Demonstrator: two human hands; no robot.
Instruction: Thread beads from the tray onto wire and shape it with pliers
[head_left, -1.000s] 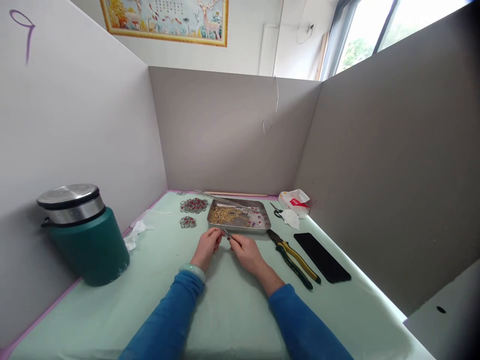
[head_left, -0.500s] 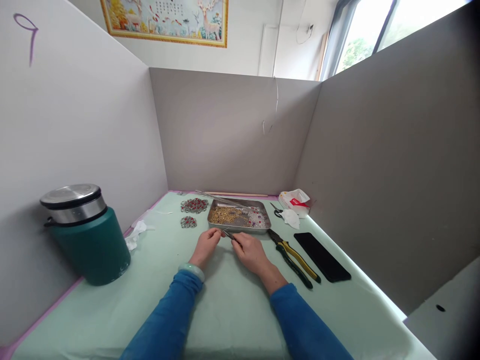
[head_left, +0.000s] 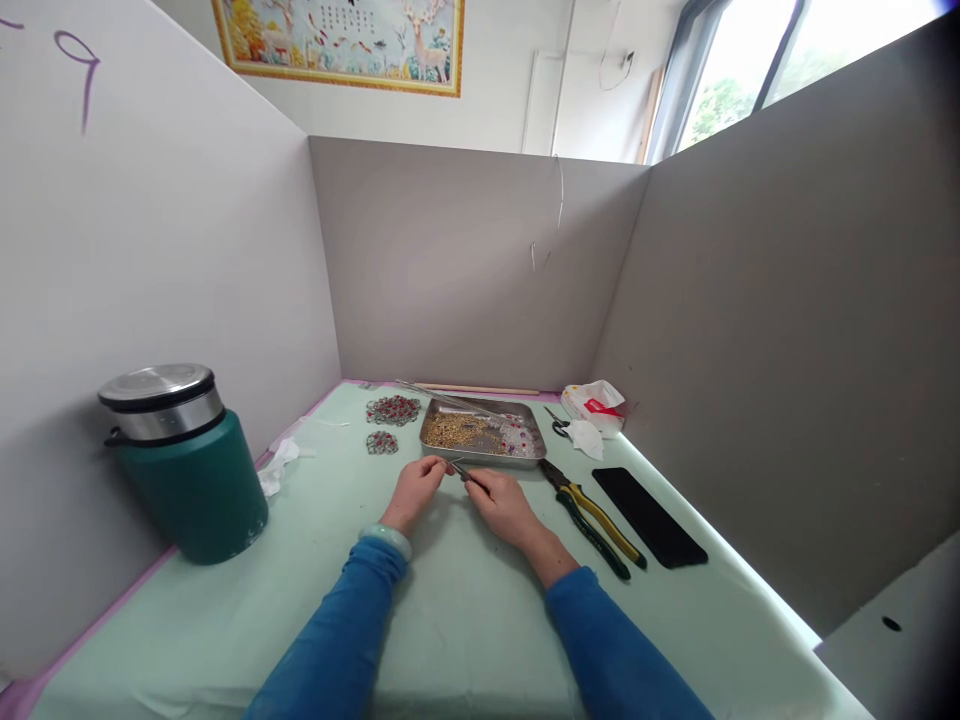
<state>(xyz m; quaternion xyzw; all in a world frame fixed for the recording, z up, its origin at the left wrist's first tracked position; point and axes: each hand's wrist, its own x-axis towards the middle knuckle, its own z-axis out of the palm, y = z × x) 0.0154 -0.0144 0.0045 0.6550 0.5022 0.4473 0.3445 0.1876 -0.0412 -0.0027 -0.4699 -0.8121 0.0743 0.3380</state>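
My right hand (head_left: 501, 500) is closed around a small pair of pliers (head_left: 461, 472), whose dark jaws point left toward my other hand. The fingertips of my left hand (head_left: 415, 492) are pinched together at the plier tips; what they hold is too small to make out. Just beyond both hands lies a metal tray (head_left: 484, 460) holding gold beads (head_left: 454, 430) on its left side and clear, red and purple beads (head_left: 517, 437) on its right. Left of the tray sit a larger pile of red-and-silver pieces (head_left: 393, 409) and a smaller pile (head_left: 382, 442).
Large yellow-and-green pliers (head_left: 596, 515) and a black phone (head_left: 649, 517) lie to the right. Scissors (head_left: 558, 426), a crumpled tissue (head_left: 586, 439) and a tissue pack (head_left: 594, 402) are behind them. A green flask (head_left: 187, 480) stands left. Grey partitions (head_left: 472, 260) enclose the table.
The whole view has shifted slightly, so things appear a little further right. Both hands keep nearly the same pose at the plier tips.
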